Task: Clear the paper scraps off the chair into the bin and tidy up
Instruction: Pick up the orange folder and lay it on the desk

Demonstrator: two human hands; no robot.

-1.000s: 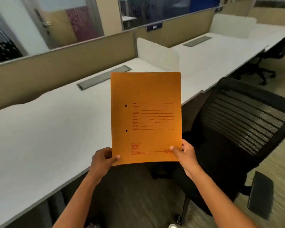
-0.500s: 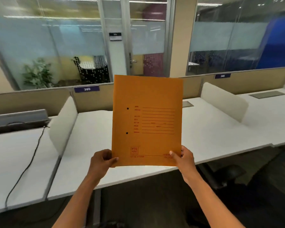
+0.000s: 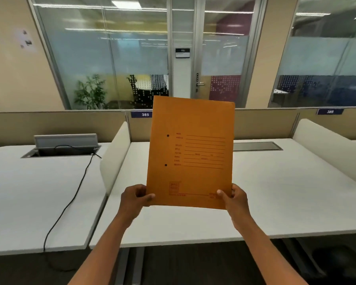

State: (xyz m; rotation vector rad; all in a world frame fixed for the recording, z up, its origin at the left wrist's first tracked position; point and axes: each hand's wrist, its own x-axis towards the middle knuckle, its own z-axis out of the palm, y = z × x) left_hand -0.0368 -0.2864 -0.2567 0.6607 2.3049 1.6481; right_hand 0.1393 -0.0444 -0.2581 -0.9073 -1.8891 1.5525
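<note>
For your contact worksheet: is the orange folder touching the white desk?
Apart. The head view shows the orange folder held upright by the left hand and right hand, its bottom edge raised clear of the white desk.

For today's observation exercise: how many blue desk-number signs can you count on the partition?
2: one sign reading 385, just left of the orange folder; another far right, digits blurred. The folder may hide more.

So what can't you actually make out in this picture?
- Head view: the printed red text on the orange cardboard folder is too small and blurred to read.
- The white desk behind the folder is hidden by it.
- Left hand and right hand: fingers behind the folder are hidden.
- No chair scraps or bin in frame.
</note>
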